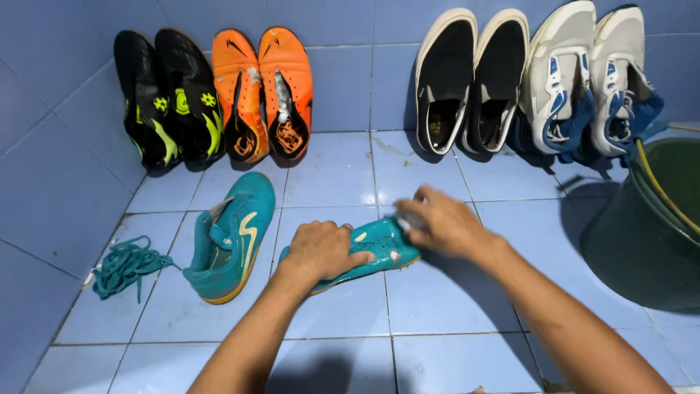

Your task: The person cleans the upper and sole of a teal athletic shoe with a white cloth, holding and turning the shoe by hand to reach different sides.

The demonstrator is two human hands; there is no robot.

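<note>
Teal shoe (pixel 379 248) on open floor tiles (pixel 437 306), left hand (pixel 321 252) clamped over it, right hand (pixel 445 222) gripping its toe edge.

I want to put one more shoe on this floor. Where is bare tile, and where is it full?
Bare tile lies between the orange shoes and the black slip-ons, and in front of the hands. It is crowded along the wall, by the green bucket, and where the left hand and right hand hold the teal shoe.
</note>
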